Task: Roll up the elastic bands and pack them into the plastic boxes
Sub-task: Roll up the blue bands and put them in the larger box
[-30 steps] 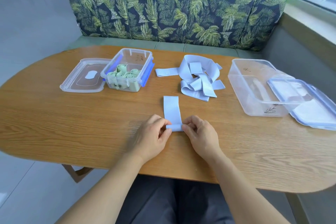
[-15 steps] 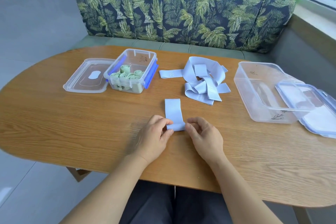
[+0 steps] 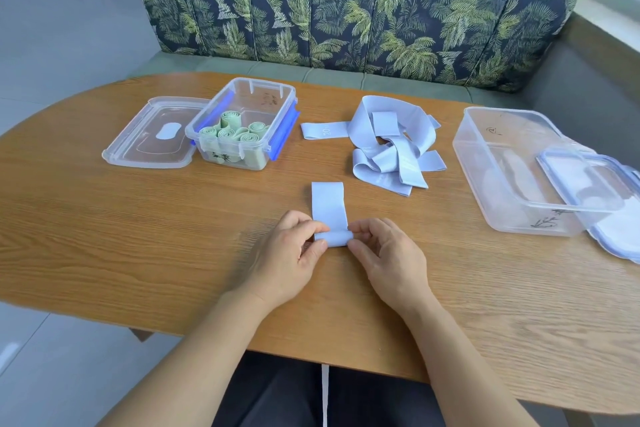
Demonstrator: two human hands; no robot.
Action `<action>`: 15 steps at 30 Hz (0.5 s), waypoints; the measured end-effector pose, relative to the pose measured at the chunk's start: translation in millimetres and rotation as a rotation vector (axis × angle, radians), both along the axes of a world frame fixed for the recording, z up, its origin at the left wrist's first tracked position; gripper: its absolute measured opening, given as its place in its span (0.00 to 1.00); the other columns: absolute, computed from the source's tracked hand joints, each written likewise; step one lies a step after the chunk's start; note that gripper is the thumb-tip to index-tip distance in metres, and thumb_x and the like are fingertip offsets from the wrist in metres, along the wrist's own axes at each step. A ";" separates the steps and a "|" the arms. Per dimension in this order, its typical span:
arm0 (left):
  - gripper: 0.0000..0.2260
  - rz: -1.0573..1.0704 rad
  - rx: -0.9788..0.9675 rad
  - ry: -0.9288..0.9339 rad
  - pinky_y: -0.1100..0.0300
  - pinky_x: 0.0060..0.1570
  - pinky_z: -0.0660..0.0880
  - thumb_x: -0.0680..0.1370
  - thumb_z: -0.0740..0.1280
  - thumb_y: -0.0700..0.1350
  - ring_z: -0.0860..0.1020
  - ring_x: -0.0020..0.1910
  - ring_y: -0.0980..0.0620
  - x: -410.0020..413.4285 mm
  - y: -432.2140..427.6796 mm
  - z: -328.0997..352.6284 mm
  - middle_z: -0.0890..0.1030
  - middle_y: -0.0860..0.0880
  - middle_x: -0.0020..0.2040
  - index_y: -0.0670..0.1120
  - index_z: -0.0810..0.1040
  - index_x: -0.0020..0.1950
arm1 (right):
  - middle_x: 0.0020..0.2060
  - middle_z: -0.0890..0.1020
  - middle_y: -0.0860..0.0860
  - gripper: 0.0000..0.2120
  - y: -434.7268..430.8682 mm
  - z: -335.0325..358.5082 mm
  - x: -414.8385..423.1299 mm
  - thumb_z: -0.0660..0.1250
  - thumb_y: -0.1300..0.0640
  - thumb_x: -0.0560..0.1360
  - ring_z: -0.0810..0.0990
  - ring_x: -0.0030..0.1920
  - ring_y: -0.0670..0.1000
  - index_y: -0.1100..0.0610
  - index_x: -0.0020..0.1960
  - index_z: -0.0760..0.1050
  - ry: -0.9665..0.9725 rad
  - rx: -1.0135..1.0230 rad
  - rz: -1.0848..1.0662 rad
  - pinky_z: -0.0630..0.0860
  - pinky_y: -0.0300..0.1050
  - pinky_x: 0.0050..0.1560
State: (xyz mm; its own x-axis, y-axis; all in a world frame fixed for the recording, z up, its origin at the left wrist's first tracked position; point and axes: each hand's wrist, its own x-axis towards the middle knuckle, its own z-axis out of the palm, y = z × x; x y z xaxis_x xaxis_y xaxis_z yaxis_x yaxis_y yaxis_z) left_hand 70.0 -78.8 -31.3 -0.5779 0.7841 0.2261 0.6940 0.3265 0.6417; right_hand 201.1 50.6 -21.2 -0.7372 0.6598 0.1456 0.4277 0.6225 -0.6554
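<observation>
A pale blue elastic band (image 3: 328, 206) lies flat on the wooden table (image 3: 121, 239), its near end turned into a small roll. My left hand (image 3: 292, 260) pinches the roll's left end, and my right hand (image 3: 388, 256) pinches its right end. Behind it sits a loose pile of blue bands (image 3: 391, 149). A small clear box (image 3: 242, 125) at the back left holds several rolled green bands (image 3: 230, 132). A larger clear box (image 3: 519, 170) stands at the right.
The small box's lid (image 3: 152, 133) lies flat to its left. A blue-rimmed lid (image 3: 595, 191) leans on the large box. A leaf-patterned sofa back (image 3: 346, 3) runs behind the table. The table's near edge is just below my wrists.
The roll at the band's near end has grown slightly thicker and the flat part shorter. Both hands stay on the roll's ends.
</observation>
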 end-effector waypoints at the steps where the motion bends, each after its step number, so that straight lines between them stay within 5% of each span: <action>1: 0.10 -0.007 0.002 -0.003 0.59 0.42 0.72 0.78 0.66 0.48 0.71 0.34 0.65 -0.6 0.1 -0.1 0.72 0.59 0.51 0.51 0.79 0.58 | 0.41 0.76 0.40 0.07 0.0 -0.6 0.1 0.68 0.50 0.75 0.73 0.42 0.40 0.43 0.53 0.77 0.002 0.004 0.000 0.70 0.39 0.43; 12: 0.17 -0.043 -0.044 -0.015 0.56 0.45 0.74 0.75 0.69 0.47 0.72 0.33 0.59 -3.2 2.0 4.0 0.71 0.61 0.54 0.56 0.75 0.64 | 0.43 0.76 0.40 0.09 1.9 -1.8 -4.9 0.64 0.46 0.77 0.74 0.44 0.40 0.45 0.55 0.78 -0.028 0.050 -0.024 0.71 0.42 0.44; 15: 0.15 -0.015 0.002 -0.066 0.58 0.42 0.73 0.74 0.70 0.43 0.71 0.31 0.57 -3.7 2.4 6.0 0.72 0.61 0.52 0.56 0.76 0.59 | 0.43 0.76 0.40 0.09 1.5 -2.4 -6.4 0.64 0.46 0.77 0.75 0.44 0.42 0.45 0.54 0.78 -0.021 0.058 -0.040 0.74 0.45 0.45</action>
